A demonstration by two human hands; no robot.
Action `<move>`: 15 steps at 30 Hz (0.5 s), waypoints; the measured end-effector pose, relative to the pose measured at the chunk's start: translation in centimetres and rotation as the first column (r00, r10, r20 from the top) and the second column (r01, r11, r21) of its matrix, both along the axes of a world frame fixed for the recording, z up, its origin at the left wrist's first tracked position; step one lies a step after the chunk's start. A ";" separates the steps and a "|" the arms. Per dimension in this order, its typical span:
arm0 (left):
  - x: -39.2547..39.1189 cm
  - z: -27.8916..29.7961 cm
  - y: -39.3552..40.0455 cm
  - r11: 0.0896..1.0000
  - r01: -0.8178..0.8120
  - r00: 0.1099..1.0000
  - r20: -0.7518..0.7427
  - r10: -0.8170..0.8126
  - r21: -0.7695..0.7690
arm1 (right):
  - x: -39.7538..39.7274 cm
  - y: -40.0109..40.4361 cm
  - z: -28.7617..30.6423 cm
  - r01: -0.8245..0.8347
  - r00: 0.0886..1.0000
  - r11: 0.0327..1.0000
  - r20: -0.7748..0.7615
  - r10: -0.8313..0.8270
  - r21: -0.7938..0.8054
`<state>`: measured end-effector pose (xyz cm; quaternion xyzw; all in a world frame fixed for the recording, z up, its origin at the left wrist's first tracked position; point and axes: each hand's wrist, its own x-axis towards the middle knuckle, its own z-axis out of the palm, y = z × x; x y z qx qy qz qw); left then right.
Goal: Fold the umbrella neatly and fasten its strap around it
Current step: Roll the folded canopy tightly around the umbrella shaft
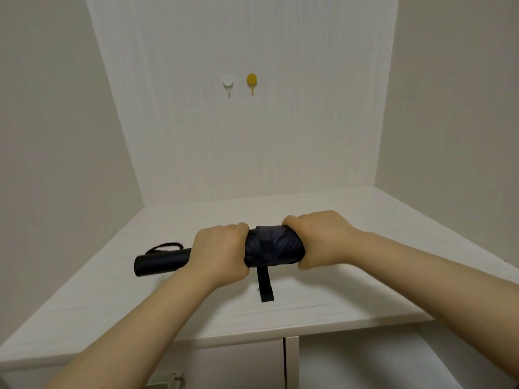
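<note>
Head view: black folding umbrella (pixel 273 247) lying crosswise just above or on the white surface (pixel 337 290), near its middle, handle (pixel 161 262) pointing left with a thin wrist loop (pixel 165 246) arching behind it. Gripped at both ends of the bunched canopy: left hand (pixel 217 252) wrapped round the junction of handle and fabric, right hand (pixel 323 238) wrapped round the far right end. Fingers of both hands curled tight around the fabric, knuckles up, thumbs hidden below. Probably held this way to twist or squeeze the loose folds into a compact roll, one hand steadying while the other turns. Strap (pixel 265 284) hanging free from the underside of the canopy between the two hands, its end lying on the surface toward the near edge, not yet wrapped. Left dangling there, likely so as to stay reachable once the roll is tight. Canopy looking bundled but wrinkled; fastening judged still to come.

On the far wall, a white hook (pixel 227 82) and a yellow hook (pixel 251 81) side by side, well apart from the work. Below the near edge, cabinet doors (pixel 238 363) partly visible.
</note>
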<state>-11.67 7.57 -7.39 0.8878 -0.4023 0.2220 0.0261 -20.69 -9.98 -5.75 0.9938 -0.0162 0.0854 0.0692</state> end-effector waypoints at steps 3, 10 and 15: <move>0.7 -0.4 0.2 0.995 0.096 0.967 0.241 -0.085 -0.037 | 0.1 -0.2 1.0 0.084 0.988 0.982 -0.144 -0.060 0.169; 0.1 -0.8 0.1 0.999 -0.033 0.984 0.176 0.029 0.022 | 0.7 0.3 0.4 0.090 0.996 0.994 -0.017 -0.089 0.057; -2.0 -0.1 -0.1 0.972 -0.180 0.984 0.016 0.179 0.150 | 0.9 0.2 0.5 0.066 0.997 0.997 -0.026 -0.067 -0.030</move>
